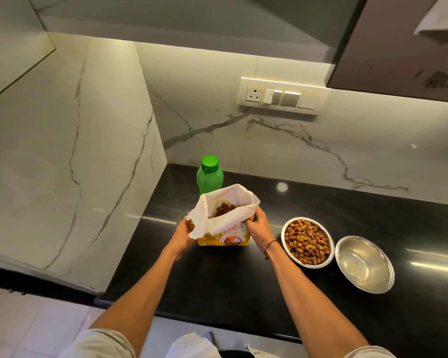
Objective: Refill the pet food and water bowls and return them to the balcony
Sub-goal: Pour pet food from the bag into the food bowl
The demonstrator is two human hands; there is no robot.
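Head view: black desk [243, 280] carries all. Food bag [224, 223] stands upright btwn both hands, mouth open; left hand [184, 232] and right hand [256, 228] grip its sides, fingers curled round it. Green bottle [209, 174] just behind. Food bowl [307, 242], filled, right of right hand; water bowl [364, 264] beyond, looks empty. Fold bag top shut w/o tipping.

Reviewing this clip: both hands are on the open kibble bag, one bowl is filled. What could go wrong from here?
1. The food bag stands open with its top loose; if the left hand or right hand lets it tip, kibble may spill on the counter.
2. The kibble bowl sits near the right wrist and could get knocked.
3. The second steel bowl sits beside it; whether it holds water is unclear.
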